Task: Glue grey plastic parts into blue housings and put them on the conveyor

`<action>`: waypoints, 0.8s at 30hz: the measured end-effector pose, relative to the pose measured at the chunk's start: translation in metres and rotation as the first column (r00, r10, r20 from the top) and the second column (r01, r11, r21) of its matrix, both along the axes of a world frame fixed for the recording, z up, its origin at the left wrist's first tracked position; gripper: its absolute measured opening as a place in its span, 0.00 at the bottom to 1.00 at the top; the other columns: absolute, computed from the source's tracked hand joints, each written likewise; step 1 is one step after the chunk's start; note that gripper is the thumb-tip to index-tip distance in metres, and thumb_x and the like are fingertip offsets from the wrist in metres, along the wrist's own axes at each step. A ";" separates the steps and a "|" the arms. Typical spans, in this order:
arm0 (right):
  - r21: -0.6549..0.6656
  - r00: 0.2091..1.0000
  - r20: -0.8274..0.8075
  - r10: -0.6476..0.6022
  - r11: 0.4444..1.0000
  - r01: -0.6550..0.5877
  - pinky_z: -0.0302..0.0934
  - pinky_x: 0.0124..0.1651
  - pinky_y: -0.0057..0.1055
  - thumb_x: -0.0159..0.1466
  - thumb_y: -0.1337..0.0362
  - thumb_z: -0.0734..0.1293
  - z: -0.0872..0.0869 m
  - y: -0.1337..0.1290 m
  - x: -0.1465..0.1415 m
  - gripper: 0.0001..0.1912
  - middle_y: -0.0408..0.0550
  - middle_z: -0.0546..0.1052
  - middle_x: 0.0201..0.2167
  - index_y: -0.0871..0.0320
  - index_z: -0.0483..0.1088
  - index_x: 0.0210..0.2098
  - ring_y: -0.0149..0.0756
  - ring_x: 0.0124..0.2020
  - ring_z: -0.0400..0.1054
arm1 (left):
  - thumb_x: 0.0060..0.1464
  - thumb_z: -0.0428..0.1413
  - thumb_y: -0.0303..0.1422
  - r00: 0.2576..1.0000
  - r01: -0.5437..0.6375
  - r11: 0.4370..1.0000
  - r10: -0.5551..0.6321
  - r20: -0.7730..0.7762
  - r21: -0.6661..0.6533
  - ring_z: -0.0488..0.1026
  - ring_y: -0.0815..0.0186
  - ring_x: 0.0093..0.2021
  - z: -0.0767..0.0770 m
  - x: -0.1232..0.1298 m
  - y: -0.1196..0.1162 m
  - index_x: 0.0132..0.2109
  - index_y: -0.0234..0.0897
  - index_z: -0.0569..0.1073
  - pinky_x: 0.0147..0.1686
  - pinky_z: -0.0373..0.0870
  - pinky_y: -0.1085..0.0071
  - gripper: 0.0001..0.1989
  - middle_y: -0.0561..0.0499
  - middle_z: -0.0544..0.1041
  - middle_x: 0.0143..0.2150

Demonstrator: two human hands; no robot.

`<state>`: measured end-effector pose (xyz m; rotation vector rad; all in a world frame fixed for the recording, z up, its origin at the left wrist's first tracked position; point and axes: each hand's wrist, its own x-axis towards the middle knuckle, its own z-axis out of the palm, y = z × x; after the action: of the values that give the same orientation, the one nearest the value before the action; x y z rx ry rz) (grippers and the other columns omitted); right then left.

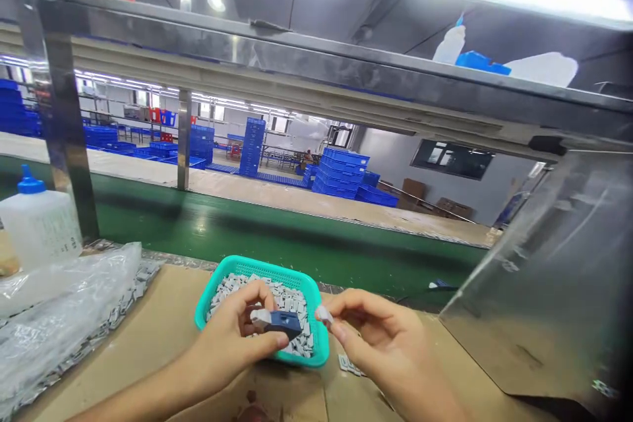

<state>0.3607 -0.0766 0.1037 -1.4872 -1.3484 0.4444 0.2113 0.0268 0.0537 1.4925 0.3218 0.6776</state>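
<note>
Between the thumb and fingers of my left hand (237, 328) is a small dark blue plastic part (284, 323) with a light grey end. It hovers over the front of a turquoise basket (320, 343) filled with many small grey plastic pieces (297, 303). To the right of it, my right hand (383, 336) pinches one small whitish-grey piece (324, 314) between thumb and forefinger, beside the basket's right rim. The two held parts are apart. Partly hidden by my right hand, several more grey pieces (346, 364) lie on the brown work surface.
At the left are a white bottle with a blue cap (42, 227) and a clear plastic bag (89, 283) over more grey pieces. Behind the basket runs a green conveyor belt (222, 224). A metal panel (554, 277) stands at the right; a metal shelf (297, 53) crosses above.
</note>
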 end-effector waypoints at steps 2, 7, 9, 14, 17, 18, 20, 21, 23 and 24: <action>-0.019 0.994 -0.108 0.023 0.999 -0.026 0.63 0.31 0.28 0.49 0.63 0.67 -0.005 0.005 -0.001 0.06 0.46 0.73 0.24 0.60 0.69 0.24 0.34 0.28 0.67 | 0.43 0.55 0.25 1.000 0.025 0.999 -0.026 0.018 0.035 0.56 0.75 0.27 0.006 -0.003 -0.004 0.28 0.37 0.57 0.26 0.55 0.79 0.11 0.59 0.59 0.26; -0.097 0.948 -0.303 0.097 0.986 -0.132 0.62 0.31 0.27 0.50 0.61 0.68 -0.011 0.004 -0.005 0.09 0.45 0.74 0.21 0.60 0.68 0.26 0.31 0.25 0.67 | 0.43 0.53 0.24 0.999 0.034 0.995 -0.031 -0.039 0.094 0.58 0.73 0.29 0.016 -0.011 -0.010 0.29 0.37 0.57 0.29 0.58 0.76 0.10 0.57 0.60 0.28; -0.110 0.948 -0.297 0.115 0.982 -0.154 0.61 0.31 0.27 0.49 0.61 0.68 -0.010 0.002 -0.007 0.09 0.44 0.73 0.20 0.60 0.69 0.25 0.30 0.25 0.66 | 0.43 0.53 0.24 0.998 0.037 0.992 -0.031 -0.045 0.118 0.58 0.73 0.29 0.016 -0.012 -0.012 0.29 0.37 0.57 0.29 0.57 0.77 0.09 0.57 0.61 0.28; -0.119 0.944 -0.322 0.069 0.987 -0.112 0.61 0.30 0.25 0.47 0.62 0.69 -0.010 0.002 -0.014 0.08 0.42 0.71 0.20 0.60 0.69 0.23 0.29 0.24 0.64 | 0.43 0.54 0.25 0.996 0.015 0.981 0.002 -0.087 0.192 0.59 0.73 0.28 0.018 -0.012 -0.014 0.28 0.36 0.58 0.28 0.56 0.77 0.09 0.57 0.61 0.26; -0.127 0.941 -0.334 0.059 0.986 -0.108 0.61 0.31 0.25 0.47 0.63 0.69 -0.011 0.002 -0.016 0.07 0.42 0.71 0.21 0.60 0.69 0.23 0.29 0.25 0.65 | 0.42 0.54 0.25 0.994 0.020 0.971 0.007 -0.111 0.237 0.59 0.72 0.29 0.021 -0.015 -0.014 0.27 0.36 0.58 0.29 0.57 0.76 0.09 0.57 0.62 0.26; -0.137 0.943 -0.326 0.063 0.984 -0.113 0.61 0.31 0.25 0.47 0.63 0.69 -0.011 0.002 -0.016 0.07 0.43 0.70 0.21 0.60 0.69 0.23 0.29 0.25 0.64 | 0.42 0.54 0.25 0.993 0.020 0.968 0.009 -0.117 0.248 0.60 0.72 0.29 0.022 -0.015 -0.014 0.27 0.36 0.58 0.29 0.57 0.76 0.09 0.57 0.62 0.26; -0.160 0.951 -0.298 0.079 0.978 -0.131 0.61 0.30 0.26 0.47 0.64 0.69 -0.013 0.003 -0.016 0.06 0.43 0.70 0.21 0.60 0.69 0.23 0.30 0.25 0.64 | 0.42 0.54 0.25 0.992 0.016 0.963 0.019 -0.128 0.267 0.60 0.72 0.28 0.023 -0.016 -0.014 0.28 0.37 0.59 0.28 0.57 0.77 0.09 0.57 0.62 0.26; -0.165 0.955 -0.285 0.087 0.977 -0.138 0.61 0.29 0.26 0.47 0.64 0.69 -0.013 0.003 -0.016 0.06 0.43 0.69 0.22 0.60 0.69 0.24 0.30 0.25 0.64 | 0.42 0.54 0.26 0.991 0.009 0.961 0.029 -0.132 0.278 0.60 0.72 0.28 0.024 -0.017 -0.014 0.28 0.37 0.59 0.27 0.57 0.77 0.09 0.57 0.62 0.26; -0.162 0.958 -0.270 0.102 0.976 -0.149 0.60 0.29 0.25 0.48 0.65 0.68 -0.015 0.003 -0.015 0.05 0.43 0.69 0.23 0.60 0.69 0.24 0.29 0.25 0.64 | 0.42 0.54 0.26 0.990 -0.005 0.954 0.047 -0.135 0.301 0.60 0.72 0.28 0.023 -0.017 -0.014 0.27 0.37 0.59 0.27 0.58 0.77 0.09 0.57 0.62 0.26; -0.162 0.957 -0.268 0.111 0.974 -0.158 0.60 0.29 0.25 0.49 0.65 0.67 -0.016 0.003 -0.014 0.04 0.43 0.69 0.23 0.60 0.68 0.25 0.29 0.25 0.64 | 0.42 0.54 0.27 0.989 -0.009 0.950 0.054 -0.136 0.312 0.60 0.72 0.28 0.023 -0.017 -0.013 0.27 0.37 0.59 0.27 0.58 0.77 0.09 0.56 0.62 0.26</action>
<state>0.3463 -0.0738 0.0873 -1.4307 -1.2300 0.8400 0.1946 0.0136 0.0768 1.8458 0.3611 0.6702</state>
